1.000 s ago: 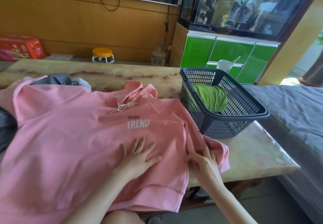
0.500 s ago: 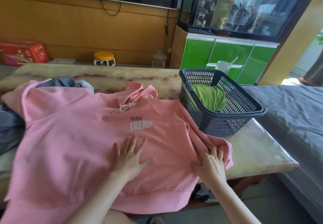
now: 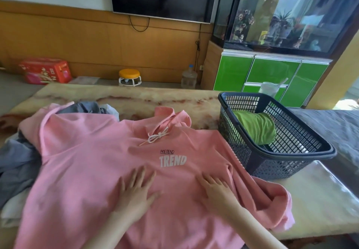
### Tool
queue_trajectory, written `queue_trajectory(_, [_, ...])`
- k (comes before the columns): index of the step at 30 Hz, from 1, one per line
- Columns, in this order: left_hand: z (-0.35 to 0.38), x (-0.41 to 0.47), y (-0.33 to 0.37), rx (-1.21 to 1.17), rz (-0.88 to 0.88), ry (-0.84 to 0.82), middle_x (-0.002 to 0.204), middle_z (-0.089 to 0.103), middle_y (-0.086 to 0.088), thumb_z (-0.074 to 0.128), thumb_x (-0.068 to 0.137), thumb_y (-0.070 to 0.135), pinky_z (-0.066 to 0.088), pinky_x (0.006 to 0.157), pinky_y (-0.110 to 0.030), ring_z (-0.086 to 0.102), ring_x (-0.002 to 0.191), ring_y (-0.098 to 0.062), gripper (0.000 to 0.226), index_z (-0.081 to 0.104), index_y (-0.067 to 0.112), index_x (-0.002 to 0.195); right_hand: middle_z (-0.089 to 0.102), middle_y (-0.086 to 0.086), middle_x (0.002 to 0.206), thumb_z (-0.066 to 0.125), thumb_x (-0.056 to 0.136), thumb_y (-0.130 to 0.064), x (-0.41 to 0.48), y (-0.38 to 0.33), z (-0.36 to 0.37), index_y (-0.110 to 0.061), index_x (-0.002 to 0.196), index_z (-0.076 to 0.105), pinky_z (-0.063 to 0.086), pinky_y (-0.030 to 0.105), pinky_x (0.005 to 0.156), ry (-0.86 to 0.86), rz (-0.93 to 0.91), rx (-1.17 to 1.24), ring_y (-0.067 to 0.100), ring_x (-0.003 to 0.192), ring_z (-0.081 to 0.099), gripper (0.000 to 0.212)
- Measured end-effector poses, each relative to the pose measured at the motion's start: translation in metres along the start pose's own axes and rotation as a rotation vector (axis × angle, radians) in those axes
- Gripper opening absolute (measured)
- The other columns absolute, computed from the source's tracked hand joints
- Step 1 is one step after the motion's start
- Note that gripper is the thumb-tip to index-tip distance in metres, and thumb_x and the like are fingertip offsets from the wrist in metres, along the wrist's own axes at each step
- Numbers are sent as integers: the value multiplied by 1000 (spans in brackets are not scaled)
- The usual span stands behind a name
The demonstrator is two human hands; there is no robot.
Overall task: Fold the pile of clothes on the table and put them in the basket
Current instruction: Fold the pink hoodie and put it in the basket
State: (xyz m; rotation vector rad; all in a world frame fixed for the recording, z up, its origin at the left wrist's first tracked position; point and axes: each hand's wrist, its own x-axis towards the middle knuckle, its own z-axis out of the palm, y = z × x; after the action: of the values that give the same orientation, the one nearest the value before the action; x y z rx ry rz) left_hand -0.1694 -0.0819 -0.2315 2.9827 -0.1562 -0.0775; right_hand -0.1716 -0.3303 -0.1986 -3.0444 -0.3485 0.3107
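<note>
Pressing flat on the pink hoodie (image 3: 87, 171) spread over the table (image 3: 320, 210), my left grip (image 3: 136, 194) and right grip (image 3: 217, 192) are released, fingers straight, while its hem overhangs the near edge, its bunched sleeve lies just beside the basket (image 3: 272, 168) holding a green garment (image 3: 256, 128), and bare marble shows beyond.
</note>
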Motion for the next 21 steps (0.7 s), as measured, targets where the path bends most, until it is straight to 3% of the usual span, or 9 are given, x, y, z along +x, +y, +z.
queue_trajectory(2, [-15,15,-5,-139,-22,12,151,33,-2,-15,57,88,26,109,-47,33,138,-23,117,39,28,142,64,2,105,36,87,-43,18,-2,-14,-24,98,65,47,33,69,289,-78,34,18,100,64,36])
queue_trajectory(3, [-23,25,-9,-204,-16,119,139,50,-5,4,70,82,35,103,-43,48,127,-26,100,50,22,136,63,-3,84,39,86,-37,28,-4,-26,-25,76,62,42,30,53,388,-95,60,18,81,68,28])
queue_trajectory(4, [-29,37,-14,-257,-12,223,127,60,-6,26,82,67,43,97,-40,58,116,-27,76,58,17,128,63,-4,83,43,87,-35,42,-4,-36,-22,75,63,43,31,52,427,-98,101,19,77,67,27])
queue_trajectory(6, [-38,65,-26,-309,14,309,120,64,-6,55,90,34,46,93,-37,61,109,-27,39,63,12,121,65,-1,103,54,90,-31,74,-4,-55,-17,94,70,50,37,72,408,-60,238,21,93,62,21])
queue_trajectory(8, [-46,93,-35,-338,8,336,120,63,-8,61,89,20,44,94,-35,59,111,-27,33,63,9,120,66,-1,105,59,89,-35,108,-8,-73,-22,99,70,48,36,81,425,-17,327,24,100,57,19])
queue_trajectory(10, [-53,119,-42,-372,-29,336,124,60,-9,60,90,18,41,96,-36,56,115,-28,35,60,8,123,66,-5,93,56,87,-47,140,-13,-85,-31,96,65,46,32,73,372,59,413,25,93,57,19])
queue_trajectory(14, [-62,171,-53,-313,-12,316,137,50,-9,56,92,18,31,103,-33,45,125,-28,41,51,10,132,59,5,127,53,84,-60,195,-14,-92,-16,138,43,47,36,89,114,187,282,27,111,57,70])
queue_trajectory(18, [-67,220,-61,-292,-65,206,145,40,-7,52,95,27,27,106,-32,38,132,-23,49,41,13,140,59,4,93,72,71,-54,227,-6,-88,-14,108,59,43,27,62,-39,191,273,22,85,55,56])
queue_trajectory(21, [-64,246,-62,-77,-115,24,142,45,-6,52,93,39,22,107,-36,38,133,-23,56,35,18,142,49,-1,66,73,75,-37,235,-1,-81,-14,72,53,37,26,53,-32,204,301,19,69,50,31])
